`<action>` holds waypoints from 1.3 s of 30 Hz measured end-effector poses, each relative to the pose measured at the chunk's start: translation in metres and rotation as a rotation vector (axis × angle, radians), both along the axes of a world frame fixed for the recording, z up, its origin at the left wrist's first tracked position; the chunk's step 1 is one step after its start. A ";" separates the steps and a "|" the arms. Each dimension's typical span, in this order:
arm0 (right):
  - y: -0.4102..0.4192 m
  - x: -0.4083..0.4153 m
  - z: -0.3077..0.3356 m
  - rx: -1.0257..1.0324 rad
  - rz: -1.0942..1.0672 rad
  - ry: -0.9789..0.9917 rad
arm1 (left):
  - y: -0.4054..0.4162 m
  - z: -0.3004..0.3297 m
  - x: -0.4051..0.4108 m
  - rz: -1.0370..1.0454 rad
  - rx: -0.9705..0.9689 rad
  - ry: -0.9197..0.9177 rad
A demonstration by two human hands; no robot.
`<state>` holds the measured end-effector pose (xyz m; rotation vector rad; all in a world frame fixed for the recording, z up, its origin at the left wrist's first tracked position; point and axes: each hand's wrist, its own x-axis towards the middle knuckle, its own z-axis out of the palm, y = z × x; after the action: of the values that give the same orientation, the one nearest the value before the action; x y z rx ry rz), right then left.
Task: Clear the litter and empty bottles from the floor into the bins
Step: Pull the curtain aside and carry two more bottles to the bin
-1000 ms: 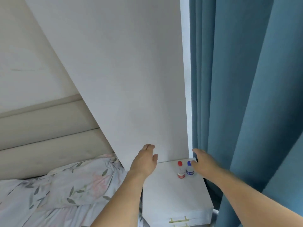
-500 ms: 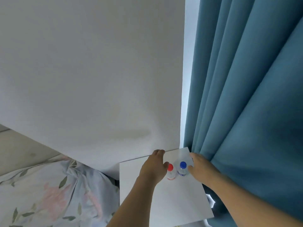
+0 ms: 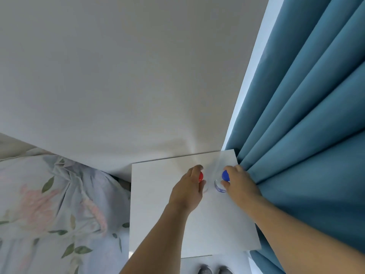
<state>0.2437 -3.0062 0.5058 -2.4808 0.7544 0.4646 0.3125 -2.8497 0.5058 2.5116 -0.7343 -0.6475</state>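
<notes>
My left hand (image 3: 187, 191) curled round red-capped bottle (image 3: 200, 176), right hand (image 3: 240, 185) gripping blue-capped bottle (image 3: 221, 181); both upright on white nightstand (image 3: 158, 204), beside teal curtain (image 3: 306, 135).

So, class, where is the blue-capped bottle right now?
On the white nightstand, far right corner by the teal curtain: the blue-capped bottle, gripped by the right hand.

White wall (image 3: 138, 76), teal curtain (image 3: 306, 135), white nightstand (image 3: 158, 214), floral bedding (image 3: 49, 204)
</notes>
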 end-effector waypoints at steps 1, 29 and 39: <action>0.002 0.002 0.010 -0.025 0.007 -0.011 | 0.004 0.010 0.002 0.004 0.013 -0.009; 0.341 -0.038 0.351 0.184 0.830 -0.352 | 0.360 0.337 -0.200 1.032 0.021 -0.322; 0.538 -0.134 0.377 0.356 1.214 -0.353 | 0.524 0.364 -0.353 1.401 0.104 -0.379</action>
<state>0.1093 -2.4683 0.8829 -2.2972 -0.9673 0.4600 -0.0407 -2.3255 0.8694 2.4807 0.9816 0.3068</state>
